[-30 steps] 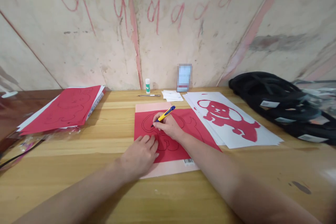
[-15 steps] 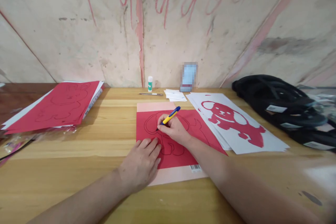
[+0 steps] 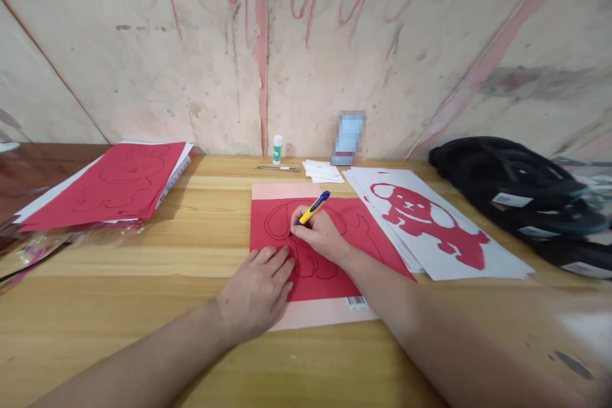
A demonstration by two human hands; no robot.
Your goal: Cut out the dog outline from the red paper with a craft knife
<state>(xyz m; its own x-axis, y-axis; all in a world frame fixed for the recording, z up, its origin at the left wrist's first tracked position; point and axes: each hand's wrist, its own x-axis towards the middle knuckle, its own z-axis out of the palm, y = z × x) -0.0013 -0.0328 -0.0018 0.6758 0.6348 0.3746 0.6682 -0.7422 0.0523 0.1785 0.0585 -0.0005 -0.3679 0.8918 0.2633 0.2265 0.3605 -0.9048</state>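
Red paper sheet (image 3: 354, 248) with a dark outline drawing is lying flat on a pale pink backing sheet (image 3: 320, 313), in the middle of the light wooden tabletop (image 3: 201, 242), just in front of you. Your right hand (image 3: 321, 234) is gripping a yellow and blue pen (image 3: 312, 208), fingers clenched round the barrel, the tip pointing down-left and touching the red sheet on the drawn outline. Your left hand (image 3: 255, 293) is lying palm down, fingers spread and released, pressing on the near left part of the red sheet and overlapping the pink backing; it is grasping nothing. The two hands are sitting close together, not touching.

To your right, just beside the red sheet, a stack of white sheets bearing a red dog cut-out (image 3: 433, 224) is lying fanned out. Beyond that, at the right edge, a heap of black coiled straps with white tags (image 3: 516, 188) is resting on the tabletop. To your left, well apart, a stack of red sheets on white paper (image 3: 115, 182) is lying near the wall. At the back, a small white and green glue stick (image 3: 277, 149) is standing upright by the wall, with a thin metal tool (image 3: 278, 168) lying just in front of it and a few small white paper slips (image 3: 322, 172) beside that.
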